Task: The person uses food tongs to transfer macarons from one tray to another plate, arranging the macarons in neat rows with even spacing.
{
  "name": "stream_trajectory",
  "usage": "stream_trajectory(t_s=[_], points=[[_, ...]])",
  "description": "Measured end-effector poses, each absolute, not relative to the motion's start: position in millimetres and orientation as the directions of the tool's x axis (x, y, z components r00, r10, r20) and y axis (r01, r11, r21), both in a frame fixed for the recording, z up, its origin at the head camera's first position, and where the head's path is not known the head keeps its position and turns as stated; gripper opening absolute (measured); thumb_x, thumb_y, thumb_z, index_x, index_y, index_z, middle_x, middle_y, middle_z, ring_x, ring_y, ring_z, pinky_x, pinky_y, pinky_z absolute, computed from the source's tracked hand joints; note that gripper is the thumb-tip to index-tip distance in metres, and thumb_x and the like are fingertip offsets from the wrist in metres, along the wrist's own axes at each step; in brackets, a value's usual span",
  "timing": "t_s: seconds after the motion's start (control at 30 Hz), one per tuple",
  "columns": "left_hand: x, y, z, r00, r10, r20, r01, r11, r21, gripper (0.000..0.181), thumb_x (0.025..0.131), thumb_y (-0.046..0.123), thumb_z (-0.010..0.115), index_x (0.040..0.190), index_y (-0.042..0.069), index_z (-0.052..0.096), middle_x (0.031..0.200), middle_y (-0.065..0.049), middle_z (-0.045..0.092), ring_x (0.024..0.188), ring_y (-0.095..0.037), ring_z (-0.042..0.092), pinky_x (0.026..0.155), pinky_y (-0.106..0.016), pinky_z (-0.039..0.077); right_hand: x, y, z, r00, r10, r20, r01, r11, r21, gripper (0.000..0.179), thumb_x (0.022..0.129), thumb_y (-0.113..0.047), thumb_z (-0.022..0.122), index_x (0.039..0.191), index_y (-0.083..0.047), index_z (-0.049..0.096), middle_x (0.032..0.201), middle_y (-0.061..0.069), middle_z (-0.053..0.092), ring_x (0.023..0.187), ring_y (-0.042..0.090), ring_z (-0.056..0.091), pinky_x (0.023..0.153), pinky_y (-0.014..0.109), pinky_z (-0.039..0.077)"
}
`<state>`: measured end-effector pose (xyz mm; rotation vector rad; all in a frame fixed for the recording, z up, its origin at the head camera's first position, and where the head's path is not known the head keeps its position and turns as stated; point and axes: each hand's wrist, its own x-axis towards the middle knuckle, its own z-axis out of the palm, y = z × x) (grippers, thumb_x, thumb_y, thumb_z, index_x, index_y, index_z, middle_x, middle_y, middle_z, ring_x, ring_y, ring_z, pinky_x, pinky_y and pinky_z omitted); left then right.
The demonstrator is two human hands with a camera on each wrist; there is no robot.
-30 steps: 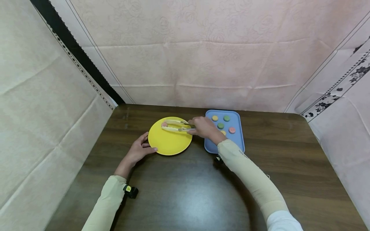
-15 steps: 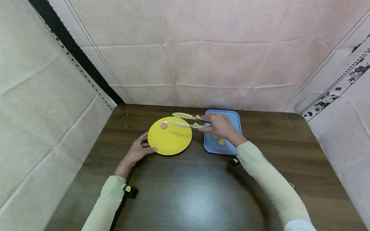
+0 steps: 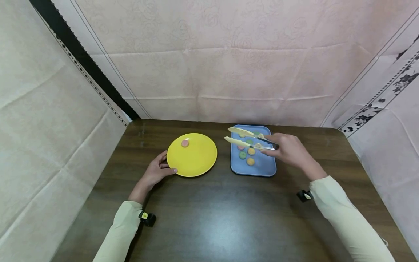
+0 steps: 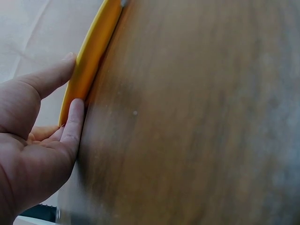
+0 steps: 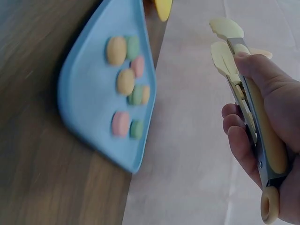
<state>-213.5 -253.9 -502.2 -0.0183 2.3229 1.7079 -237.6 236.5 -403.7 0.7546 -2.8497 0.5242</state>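
My left hand (image 3: 155,170) holds the edge of a round yellow plate (image 3: 193,160), thumb at the near rim and fingers along its left side. One pink macaron (image 3: 185,143) lies near the plate's far left rim. With its fingers wrapped round the handles, my right hand (image 3: 288,149) grips a pair of tongs (image 5: 269,136) with cream tips. The tips are spread, nothing between them, and overlap the blue tray (image 3: 255,171) in the head view. Several pink, green and yellow macarons (image 5: 125,82) sit on that tray, some partly hidden behind the tongs in the head view.
Plate and tray stand side by side on a dark wooden table (image 3: 209,211), with a strip of wood between them. Pale cloth (image 3: 229,83) hangs behind the table's far edge and along both sides.
My right hand has moved right with the tongs, from over the plate to over the tray. The tongs have left the pink macaron lying on the plate. My left hand stays in place.
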Motion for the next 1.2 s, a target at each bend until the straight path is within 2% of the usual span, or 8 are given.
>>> stream_trajectory(t_s=[0.1, 0.2, 0.37, 0.43, 0.6, 0.9, 1.07, 1.2], points=[[-208, -249, -488, -0.963, 0.144, -0.229, -0.178, 0.302, 0.937, 0.097, 0.088, 0.007, 0.08, 0.163, 0.004, 0.019, 0.158, -0.021, 0.038, 0.126, -0.04, 0.053, 0.083, -0.025, 0.054, -227, 253, -407, -0.873, -0.43, 0.232, -0.483, 0.829, -0.28, 0.057, 0.089, -0.038, 0.081, 0.129, 0.001, 0.069, 0.11, 0.018, 0.073, 0.086, 0.027, 0.068, 0.075, 0.046, 0.054], [-208, -249, -486, -0.963, 0.146, -0.227, -0.176, 0.299, 0.938, 0.096, 0.088, 0.008, 0.08, 0.163, 0.004, 0.02, 0.158, -0.021, 0.038, 0.126, -0.04, 0.053, 0.083, -0.025, 0.054, -218, 265, -413, -0.881, -0.413, 0.229, -0.466, 0.842, -0.274, 0.056, 0.088, -0.036, 0.081, 0.128, 0.002, 0.07, 0.106, 0.016, 0.074, 0.079, 0.024, 0.063, 0.069, 0.043, 0.051], [-207, -249, -486, -0.964, 0.147, -0.223, -0.173, 0.295, 0.94, 0.096, 0.089, 0.008, 0.08, 0.163, 0.004, 0.019, 0.158, -0.021, 0.038, 0.127, -0.04, 0.054, 0.085, -0.025, 0.054, -205, 279, -417, -0.908, -0.381, 0.174, -0.417, 0.856, -0.304, 0.057, 0.09, -0.037, 0.08, 0.129, 0.003, 0.068, 0.111, 0.02, 0.073, 0.085, 0.027, 0.065, 0.073, 0.048, 0.054], [-207, -249, -486, -0.964, 0.147, -0.22, -0.17, 0.291, 0.941, 0.095, 0.089, 0.008, 0.08, 0.163, 0.004, 0.02, 0.157, -0.021, 0.038, 0.127, -0.04, 0.053, 0.085, -0.025, 0.054, -201, 283, -418, -0.911, -0.379, 0.161, -0.411, 0.858, -0.308, 0.058, 0.09, -0.039, 0.08, 0.129, 0.003, 0.068, 0.11, 0.02, 0.073, 0.083, 0.025, 0.064, 0.071, 0.045, 0.054], [-208, -249, -486, -0.965, 0.152, -0.216, -0.166, 0.289, 0.943, 0.094, 0.088, 0.007, 0.08, 0.162, 0.003, 0.021, 0.157, -0.021, 0.039, 0.127, -0.04, 0.054, 0.085, -0.024, 0.054, -193, 291, -425, -0.91, -0.39, 0.138, -0.414, 0.86, -0.299, 0.06, 0.089, -0.041, 0.08, 0.127, 0.004, 0.069, 0.097, 0.01, 0.073, 0.07, 0.015, 0.053, 0.059, 0.031, 0.043], [-218, -254, -507, -0.97, 0.148, -0.193, -0.146, 0.281, 0.948, 0.095, 0.088, 0.008, 0.081, 0.163, 0.006, 0.022, 0.157, -0.02, 0.04, 0.126, -0.04, 0.054, 0.083, -0.022, 0.054, -186, 300, -442, -0.925, -0.375, 0.066, -0.376, 0.872, -0.313, 0.058, 0.088, -0.038, 0.081, 0.127, 0.003, 0.07, 0.085, 0.0, 0.066, 0.067, 0.013, 0.05, 0.056, 0.028, 0.04], [-222, -257, -519, -0.972, 0.14, -0.187, -0.142, 0.283, 0.949, 0.096, 0.087, 0.01, 0.082, 0.163, 0.01, 0.023, 0.157, -0.018, 0.041, 0.126, -0.038, 0.054, 0.083, -0.021, 0.054, -183, 301, -448, -0.921, -0.383, 0.065, -0.384, 0.873, -0.301, 0.058, 0.087, -0.039, 0.081, 0.125, 0.003, 0.071, 0.1, 0.011, 0.073, 0.071, 0.015, 0.053, 0.06, 0.031, 0.042], [-219, -255, -512, -0.97, 0.143, -0.194, -0.15, 0.273, 0.95, 0.095, 0.087, 0.007, 0.081, 0.163, 0.007, 0.023, 0.156, -0.02, 0.041, 0.126, -0.04, 0.054, 0.082, -0.022, 0.054, -182, 301, -450, -0.922, -0.382, 0.066, -0.385, 0.877, -0.288, 0.058, 0.086, -0.039, 0.082, 0.125, 0.003, 0.071, 0.108, 0.017, 0.073, 0.073, 0.017, 0.055, 0.062, 0.034, 0.044]])
